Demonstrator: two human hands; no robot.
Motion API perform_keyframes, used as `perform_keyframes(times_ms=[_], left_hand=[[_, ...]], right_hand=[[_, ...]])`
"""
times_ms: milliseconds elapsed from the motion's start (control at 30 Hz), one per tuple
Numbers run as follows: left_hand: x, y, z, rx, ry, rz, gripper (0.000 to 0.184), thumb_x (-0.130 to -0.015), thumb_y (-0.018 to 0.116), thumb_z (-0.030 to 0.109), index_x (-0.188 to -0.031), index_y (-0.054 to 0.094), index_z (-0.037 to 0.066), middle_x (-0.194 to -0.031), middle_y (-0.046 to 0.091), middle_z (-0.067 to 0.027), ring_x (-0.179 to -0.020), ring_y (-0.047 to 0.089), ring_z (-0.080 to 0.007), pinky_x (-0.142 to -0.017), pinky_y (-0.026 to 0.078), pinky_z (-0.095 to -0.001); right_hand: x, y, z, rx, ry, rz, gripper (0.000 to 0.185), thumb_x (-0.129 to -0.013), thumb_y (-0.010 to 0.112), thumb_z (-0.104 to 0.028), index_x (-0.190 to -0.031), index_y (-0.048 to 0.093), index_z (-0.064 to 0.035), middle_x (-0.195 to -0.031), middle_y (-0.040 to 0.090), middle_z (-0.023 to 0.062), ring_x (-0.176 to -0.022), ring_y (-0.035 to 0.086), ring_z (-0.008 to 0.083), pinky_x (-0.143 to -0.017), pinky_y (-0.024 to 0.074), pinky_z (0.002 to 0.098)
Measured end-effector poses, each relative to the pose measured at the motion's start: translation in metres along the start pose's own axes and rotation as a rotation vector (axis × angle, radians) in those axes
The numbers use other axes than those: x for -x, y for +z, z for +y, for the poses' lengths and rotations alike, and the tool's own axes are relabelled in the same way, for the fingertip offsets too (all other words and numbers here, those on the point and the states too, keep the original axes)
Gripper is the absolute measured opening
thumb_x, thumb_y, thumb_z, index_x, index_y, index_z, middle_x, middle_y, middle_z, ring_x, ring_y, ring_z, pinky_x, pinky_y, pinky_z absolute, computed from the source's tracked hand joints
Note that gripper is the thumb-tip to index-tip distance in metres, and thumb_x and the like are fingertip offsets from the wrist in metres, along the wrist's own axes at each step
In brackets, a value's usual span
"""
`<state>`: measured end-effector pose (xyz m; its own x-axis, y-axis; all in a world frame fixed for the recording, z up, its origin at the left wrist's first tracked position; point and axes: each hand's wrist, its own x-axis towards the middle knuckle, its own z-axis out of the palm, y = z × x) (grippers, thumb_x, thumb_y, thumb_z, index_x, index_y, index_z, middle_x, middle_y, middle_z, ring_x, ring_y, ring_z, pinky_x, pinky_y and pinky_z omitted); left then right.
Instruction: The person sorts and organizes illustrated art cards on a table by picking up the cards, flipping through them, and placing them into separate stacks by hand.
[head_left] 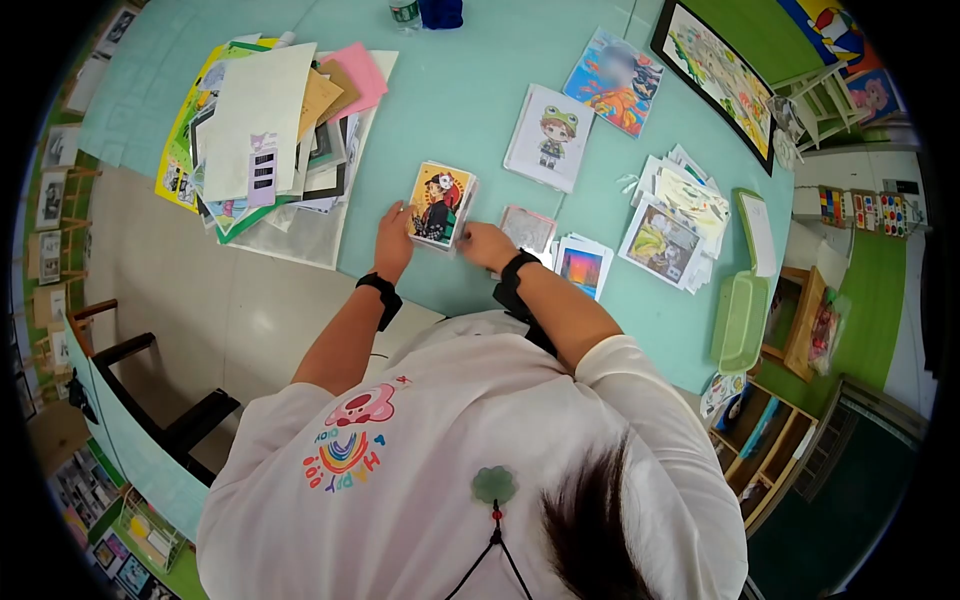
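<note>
A stack of cards, its top one printed with a figure on orange and yellow, lies on the pale green table. Around the stack's left edge are the fingers of my left hand. My right hand is at its lower right corner with the fingers curled in. Just right of that hand is a small pinkish-grey picture, and beside it a pile topped by a sunset picture. Above them lies a stack of sheets with a frog-hat character.
A large pile of papers and folders covers the left side. To the right are more drawings, an orange-blue picture, a framed picture and an open green box. A bottle stands at the far edge.
</note>
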<state>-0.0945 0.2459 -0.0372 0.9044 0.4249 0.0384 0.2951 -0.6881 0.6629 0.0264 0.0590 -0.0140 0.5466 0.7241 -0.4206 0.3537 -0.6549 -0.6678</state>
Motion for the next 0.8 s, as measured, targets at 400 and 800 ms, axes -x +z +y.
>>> perform_keyframes(times_ms=[400,800], left_hand=[[0.0,0.016,-0.009,-0.054,0.089,0.027,0.058,-0.07,0.072,0.007,-0.122,0.048,0.002,-0.125,0.048,-0.0197,-0.113,0.045,-0.0387,-0.093,0.039,-0.0454],[0.008,0.031,0.116,-0.022,0.242,0.019,0.039,-0.078,0.057,0.0,-0.116,0.054,0.004,-0.126,0.048,-0.0182,-0.118,0.044,-0.0341,-0.1,0.035,-0.0415]], right_hand=[[0.162,-0.091,0.199,-0.965,0.466,0.848,0.017,-0.084,0.06,-0.007,-0.098,0.057,0.0027,-0.082,0.063,0.009,-0.073,0.06,0.0166,-0.066,0.0504,0.0281],[0.232,-0.161,0.303,-0.09,0.934,0.966,0.084,-0.059,0.082,-0.031,-0.122,0.042,0.005,-0.115,0.048,0.0292,-0.105,0.052,0.0426,-0.091,0.0452,0.0414]])
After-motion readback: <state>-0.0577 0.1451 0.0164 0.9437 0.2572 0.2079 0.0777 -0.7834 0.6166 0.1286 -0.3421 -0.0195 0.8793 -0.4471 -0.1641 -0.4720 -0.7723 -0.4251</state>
